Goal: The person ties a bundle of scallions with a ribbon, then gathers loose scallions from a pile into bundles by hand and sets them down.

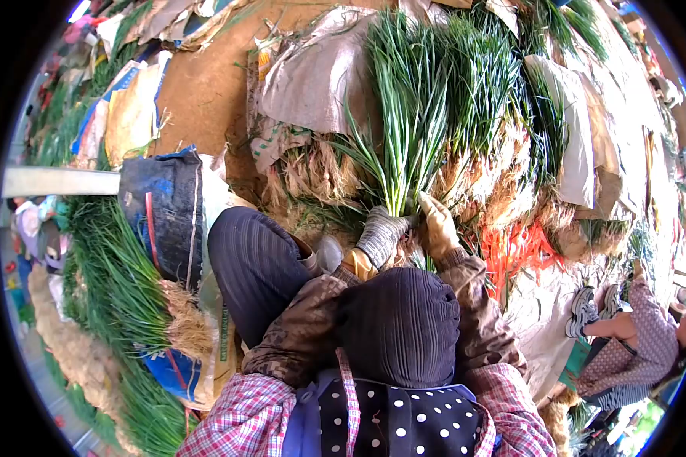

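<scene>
My left hand [383, 234], in a grey ribbed glove, is wrapped round the lower stems of a bunch of green onions [408, 99]. The long leaves fan out away from me. On the bunch's right side, my right hand [438, 227], in a tan glove, has its fingers closed against the pale stems. Just beyond that hand is a pile of green onions [480, 91], with dry tan roots [484, 171] towards me. More rooted bunches [316, 171] lie to the left, partly covered by a whitish sack [320, 84]. Both gloves hide the held bunch's root end.
Orange-red strips [514, 255] lie to the right of my hands. A dark container [162, 213] stands at left, near more green onions [129, 282]. My bent knees [396, 327] are close below my hands. Another person [625, 343] sits at the far right.
</scene>
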{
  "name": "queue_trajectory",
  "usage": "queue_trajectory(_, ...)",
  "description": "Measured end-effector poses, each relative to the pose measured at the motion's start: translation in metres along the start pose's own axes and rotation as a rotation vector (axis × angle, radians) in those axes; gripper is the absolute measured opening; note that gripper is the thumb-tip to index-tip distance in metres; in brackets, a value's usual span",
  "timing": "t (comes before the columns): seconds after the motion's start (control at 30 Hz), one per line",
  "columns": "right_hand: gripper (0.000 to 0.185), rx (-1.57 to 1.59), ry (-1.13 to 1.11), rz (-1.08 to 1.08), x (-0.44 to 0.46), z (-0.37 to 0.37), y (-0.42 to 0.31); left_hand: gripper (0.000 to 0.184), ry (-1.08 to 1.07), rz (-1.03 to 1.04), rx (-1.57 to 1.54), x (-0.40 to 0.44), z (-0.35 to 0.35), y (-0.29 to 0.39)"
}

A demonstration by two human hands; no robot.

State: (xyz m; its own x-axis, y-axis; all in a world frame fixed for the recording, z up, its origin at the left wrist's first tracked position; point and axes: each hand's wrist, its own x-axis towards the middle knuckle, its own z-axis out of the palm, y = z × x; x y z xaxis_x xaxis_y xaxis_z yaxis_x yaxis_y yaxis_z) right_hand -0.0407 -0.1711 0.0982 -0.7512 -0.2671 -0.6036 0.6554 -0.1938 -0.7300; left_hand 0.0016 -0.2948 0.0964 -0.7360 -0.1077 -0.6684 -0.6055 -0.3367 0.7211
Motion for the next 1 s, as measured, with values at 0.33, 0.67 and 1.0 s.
queue_trajectory(0.33,0.016,-0.166,0.272,0.07,0.026,0.001,0.027,0.028,0.331,0.225,0.351,0.007,-0.002,-0.022)
queue_trajectory(0.67,0.038,-1.502,0.168,-0.331,-0.004,-0.049,0.041,0.018,0.067,-0.004,-0.312,0.001,-0.012,0.007)
queue_trajectory(1.0,0.021,-1.369,0.208,-0.454,0.032,-0.003,-0.003,0.018,0.076,0.012,-0.221,0.002,-0.017,0.012)
